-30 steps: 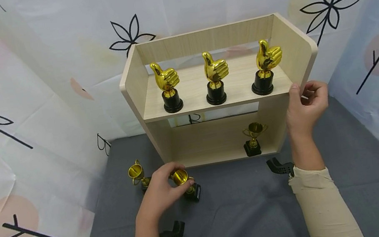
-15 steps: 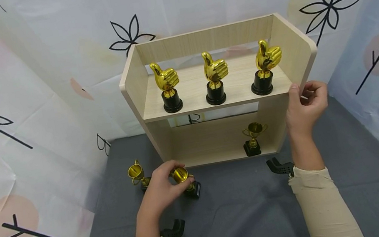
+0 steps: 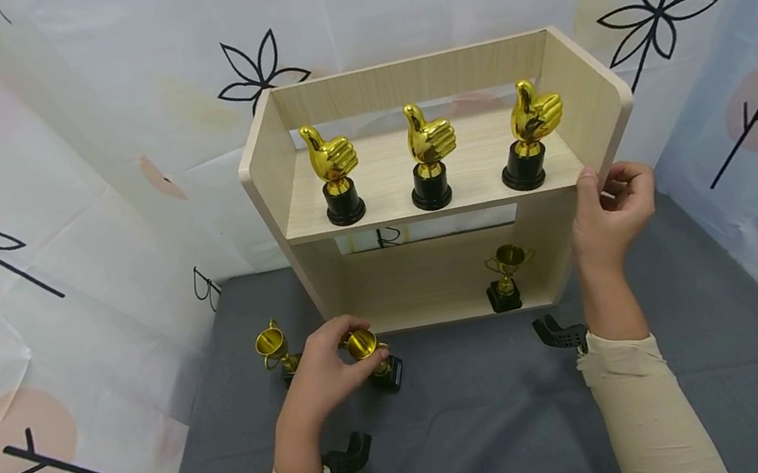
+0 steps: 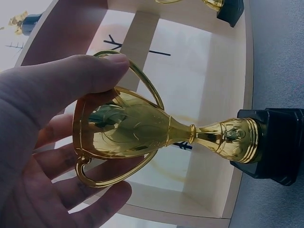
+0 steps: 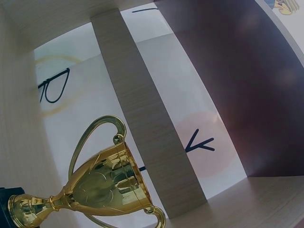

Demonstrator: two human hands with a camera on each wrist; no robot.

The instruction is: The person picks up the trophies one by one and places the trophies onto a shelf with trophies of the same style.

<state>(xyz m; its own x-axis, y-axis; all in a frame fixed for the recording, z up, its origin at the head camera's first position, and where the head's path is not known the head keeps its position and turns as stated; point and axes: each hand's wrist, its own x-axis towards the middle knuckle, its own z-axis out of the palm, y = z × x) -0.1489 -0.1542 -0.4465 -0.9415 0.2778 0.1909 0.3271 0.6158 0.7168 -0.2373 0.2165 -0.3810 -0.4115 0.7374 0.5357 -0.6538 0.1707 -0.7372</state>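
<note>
My left hand [image 3: 329, 368] holds a gold trophy cup [image 3: 362, 344] with a black base, in front of the wooden shelf [image 3: 411, 72]. In the left wrist view, the thumb lies over one handle of the cup [image 4: 128, 126] and the fingers are behind it. The base is near the grey cloth; whether it touches I cannot tell. At the shelf's right side, my right hand [image 3: 609, 225] grips the panel's front edge, thumb on the near side. Another trophy cup [image 3: 508, 258] stands at the right of the lower tier, also large in the right wrist view [image 5: 107, 183].
One more trophy cup [image 3: 272, 343] is on the grey cloth [image 3: 473, 423], left of my left hand and partly hidden by it. On the upper tier stand three gold thumbs-up trophies [image 3: 333, 158] on black bases. Patterned white fabric [image 3: 119, 231] hangs behind and at the sides.
My left hand has shifted slightly forward and right with the trophy cup, toward the shelf. My right hand keeps its place on the shelf panel.
</note>
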